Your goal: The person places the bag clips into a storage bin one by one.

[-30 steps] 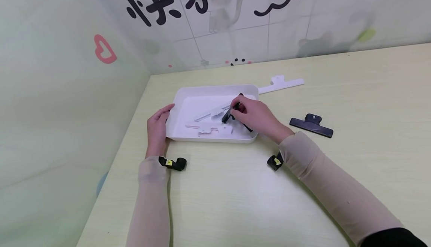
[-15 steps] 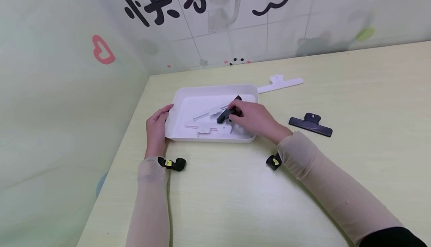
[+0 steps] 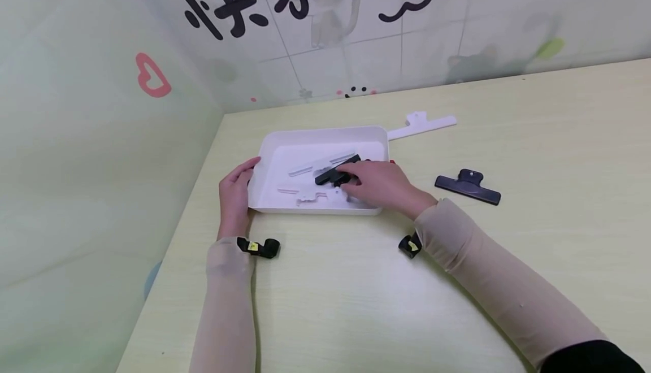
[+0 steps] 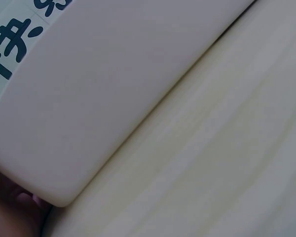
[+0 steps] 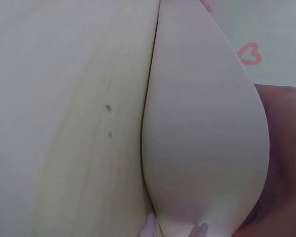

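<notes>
With right hand (image 3: 376, 183) clamped, thumb opposite fingers, on a black bar clip (image 3: 325, 178), work low inside the white tray (image 3: 315, 211), slightly right of centre. Lower rather than drop the clip; for best results, bring the long bar level with the tray floor before parting thumb and fingers. Avoid catching the rear white clip (image 3: 300, 169) or the front white clip (image 3: 307, 196). Steady the tray at its left end with left hand (image 3: 235, 200), using light pressure to limit sliding on the tabletop (image 3: 325, 294). Leave the dark clip (image 3: 468, 187) and the long white clip (image 3: 424, 126), both outside the tray to the right, undisturbed during this step.

Note limits of view. Cannot tell the curl of the left fingers: partly hidden by the tray wall. Cannot confirm contact between black bar clip and rear white clip. Cannot see the grasp in either wrist view. Treat the red speck (image 3: 392, 162) beside the right hand as unidentified; likewise the pale shapes (image 5: 200, 230), cut off at the lower edge of the right wrist view.
</notes>
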Demonstrator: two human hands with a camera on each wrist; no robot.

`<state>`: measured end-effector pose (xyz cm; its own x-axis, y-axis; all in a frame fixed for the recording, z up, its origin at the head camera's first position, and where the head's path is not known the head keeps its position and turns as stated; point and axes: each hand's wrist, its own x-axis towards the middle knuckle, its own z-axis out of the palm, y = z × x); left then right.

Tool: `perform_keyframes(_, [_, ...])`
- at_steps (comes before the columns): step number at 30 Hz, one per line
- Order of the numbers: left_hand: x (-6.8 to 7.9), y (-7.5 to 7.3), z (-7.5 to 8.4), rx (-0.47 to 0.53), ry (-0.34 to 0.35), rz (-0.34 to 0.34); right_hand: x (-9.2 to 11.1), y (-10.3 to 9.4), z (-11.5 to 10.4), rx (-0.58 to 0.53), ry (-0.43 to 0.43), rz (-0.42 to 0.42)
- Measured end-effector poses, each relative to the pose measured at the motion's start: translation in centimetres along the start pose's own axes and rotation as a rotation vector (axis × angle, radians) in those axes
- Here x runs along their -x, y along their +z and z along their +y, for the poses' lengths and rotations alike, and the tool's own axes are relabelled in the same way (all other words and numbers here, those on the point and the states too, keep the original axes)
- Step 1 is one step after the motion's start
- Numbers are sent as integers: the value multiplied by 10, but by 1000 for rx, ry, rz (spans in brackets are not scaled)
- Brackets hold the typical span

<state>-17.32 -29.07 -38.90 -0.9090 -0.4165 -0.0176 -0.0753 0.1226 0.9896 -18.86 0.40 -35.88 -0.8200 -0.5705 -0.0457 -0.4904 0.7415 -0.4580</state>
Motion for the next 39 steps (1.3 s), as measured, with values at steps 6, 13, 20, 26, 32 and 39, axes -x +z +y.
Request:
perform_keyframes(6, [-1, 1, -1, 3, -5, 3, 1, 1, 1, -17, -14, -5])
perform_keyframes(13, [0, 2, 3, 9, -4, 5, 1, 0, 1, -27, -35, 6])
perform_keyframes(20, [1, 1, 4, -8, -7, 4, 1, -1, -1, -4, -47, -11])
perform_keyframes(26, [0, 0, 2, -4, -4, 7, 1, 0, 0, 3, -57, -23])
perform_keyframes(32, [-1, -1, 1, 3, -3, 6, 1, 1, 0, 33, -55, -31])
perform_keyframes(39, [-1, 0, 1, 10, 0, 3, 2, 0, 0, 26, -56, -57])
